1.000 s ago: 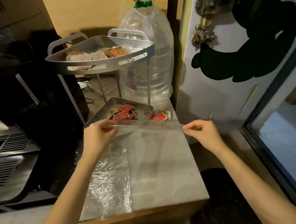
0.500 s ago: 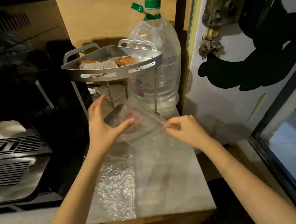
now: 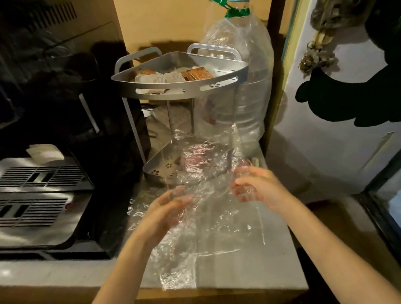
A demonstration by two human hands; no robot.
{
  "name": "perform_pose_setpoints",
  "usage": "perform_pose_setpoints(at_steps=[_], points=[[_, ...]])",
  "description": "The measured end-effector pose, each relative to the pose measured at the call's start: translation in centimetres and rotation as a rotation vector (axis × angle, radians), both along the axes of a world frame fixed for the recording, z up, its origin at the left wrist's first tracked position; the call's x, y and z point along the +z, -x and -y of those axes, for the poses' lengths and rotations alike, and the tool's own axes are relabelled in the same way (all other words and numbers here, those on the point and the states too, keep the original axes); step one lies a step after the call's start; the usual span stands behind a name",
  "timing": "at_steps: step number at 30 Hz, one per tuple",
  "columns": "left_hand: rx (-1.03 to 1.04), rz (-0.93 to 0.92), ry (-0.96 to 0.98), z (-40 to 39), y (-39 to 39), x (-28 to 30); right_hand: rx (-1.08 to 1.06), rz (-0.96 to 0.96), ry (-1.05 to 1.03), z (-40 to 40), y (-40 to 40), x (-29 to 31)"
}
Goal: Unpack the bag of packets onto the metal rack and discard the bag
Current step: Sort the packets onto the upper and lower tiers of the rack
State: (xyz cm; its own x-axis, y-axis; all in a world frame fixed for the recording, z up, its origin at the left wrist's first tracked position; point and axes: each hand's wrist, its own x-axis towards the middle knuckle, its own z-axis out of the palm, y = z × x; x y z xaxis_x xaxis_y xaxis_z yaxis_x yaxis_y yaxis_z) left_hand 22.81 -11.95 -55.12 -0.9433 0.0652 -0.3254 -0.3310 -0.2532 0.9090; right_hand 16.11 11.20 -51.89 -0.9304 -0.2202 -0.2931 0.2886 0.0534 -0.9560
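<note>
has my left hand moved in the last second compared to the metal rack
Yes. The left hand was at the front edge of the metal rack's lower tray; it now sits nearer the counter's front edge, away from the rack.

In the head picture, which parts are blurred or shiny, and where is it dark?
Head view: both the left hand and the right hand are smeared by motion; the clear bag throws bright glare, veiling the rack's lower shelf; the left side around the black appliance is very dark; the door edges bow from the wide lens.
</note>
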Motion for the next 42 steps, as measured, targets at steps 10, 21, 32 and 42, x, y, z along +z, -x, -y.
perform_pose_setpoints(at_steps=[10,21,32,42], points=[[0.099,0.135,0.314,3.8,-1.9,0.2,-0.007,0.181,-0.161,4.2,0.3,-6.0],[0.175,-0.308,1.683,2.9,-2.2,-1.5,0.127,0.164,-0.277,9.4,0.1,-10.0],[0.187,-0.649,1.572,0.3,-0.2,-2.0,0.078,-0.036,-0.66,12.1,-1.1,-10.6],[-0.228,-0.227,1.714,2.9,3.1,-9.6,0.229,-0.631,-1.016,12.4,-2.2,-11.9]])
